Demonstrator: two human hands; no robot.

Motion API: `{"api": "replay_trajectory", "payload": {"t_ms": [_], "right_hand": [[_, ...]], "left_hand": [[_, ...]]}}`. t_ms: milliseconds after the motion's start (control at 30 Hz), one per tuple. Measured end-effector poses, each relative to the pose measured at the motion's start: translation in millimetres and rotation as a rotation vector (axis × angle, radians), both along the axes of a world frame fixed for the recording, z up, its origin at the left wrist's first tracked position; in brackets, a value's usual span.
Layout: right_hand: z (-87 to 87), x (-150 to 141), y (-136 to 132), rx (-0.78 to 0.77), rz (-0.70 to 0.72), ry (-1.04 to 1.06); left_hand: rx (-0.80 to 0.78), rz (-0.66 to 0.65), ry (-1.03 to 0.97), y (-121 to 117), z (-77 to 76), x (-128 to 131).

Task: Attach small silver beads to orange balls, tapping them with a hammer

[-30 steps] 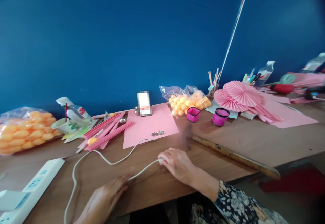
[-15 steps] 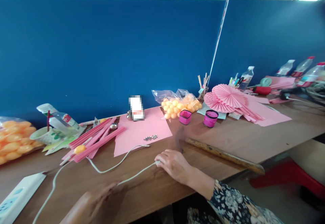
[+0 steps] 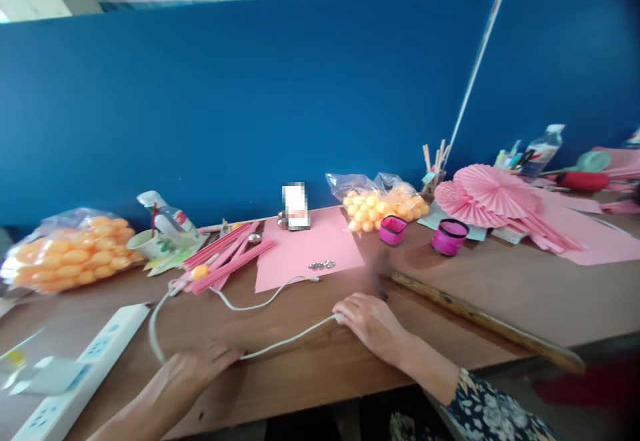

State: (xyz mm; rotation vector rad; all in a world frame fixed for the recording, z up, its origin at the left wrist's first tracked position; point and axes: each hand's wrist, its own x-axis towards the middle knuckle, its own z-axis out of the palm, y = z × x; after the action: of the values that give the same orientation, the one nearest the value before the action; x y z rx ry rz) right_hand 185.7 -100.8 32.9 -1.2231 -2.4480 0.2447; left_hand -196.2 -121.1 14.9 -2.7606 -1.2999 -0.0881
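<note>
My right hand (image 3: 371,324) is closed in a pinch on the plug end of a white charging cable (image 3: 287,343), just above the wooden table. From there the cable sags left into my left hand (image 3: 197,371), whose slightly blurred fingers close on it near the table's front edge. More of the cable loops past the left hand, and another white cord end (image 3: 267,305) lies by a pink paper sheet (image 3: 285,264). Beyond my right hand, a hammer (image 3: 480,317) rests with its wooden handle reaching over the table edge; its head is blurred.
A white power strip (image 3: 103,357) with a charger (image 3: 53,375) lies at left. Bags of orange balls (image 3: 70,254), pink folded paper strips (image 3: 235,264), small metal beads (image 3: 321,265), two magenta containers (image 3: 450,237) and pink paper fans (image 3: 495,194) stand or lie along the blue partition.
The view has turned left, shifting the table's things rightward and bringing the charger on the power strip into sight. Both hands keep their hold on the cable.
</note>
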Motion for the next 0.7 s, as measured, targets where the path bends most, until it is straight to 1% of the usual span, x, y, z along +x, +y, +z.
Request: {"api": "replay_trajectory", "payload": {"t_ms": [100, 167, 233, 300, 367, 533, 600, 700], "right_hand": [[-2.2, -2, 3, -0.005, 0.024, -0.002], [-4.0, -4, 3, -0.016, 0.034, 0.014], [-6.7, -7, 2, -0.02, 0.048, 0.033], [-10.0, -10, 0, -0.009, 0.063, 0.051], [-13.2, -13, -2, 0.01, 0.066, 0.064], [-16.2, -19, -4, 0.083, 0.091, 0.049], [-17.0, -20, -3, 0.111, 0.096, 0.045], [-20.0, -20, 1, 0.134, 0.064, 0.043]], "left_hand": [[0.08, -0.078, -0.015, 0, 12.2, 7], [0.126, -0.064, -0.031, 2, 18.7, 9], [0.148, -0.019, -0.043, 4, 21.1, 8], [0.161, 0.004, -0.076, 4, 19.4, 5], [0.148, 0.063, -0.15, 2, 15.0, 3], [0.043, 0.221, -0.362, -7, 5.6, 2], [0.033, 0.238, -0.387, -9, 4.9, 3], [0.055, 0.21, -0.357, -11, 6.2, 4]]}}
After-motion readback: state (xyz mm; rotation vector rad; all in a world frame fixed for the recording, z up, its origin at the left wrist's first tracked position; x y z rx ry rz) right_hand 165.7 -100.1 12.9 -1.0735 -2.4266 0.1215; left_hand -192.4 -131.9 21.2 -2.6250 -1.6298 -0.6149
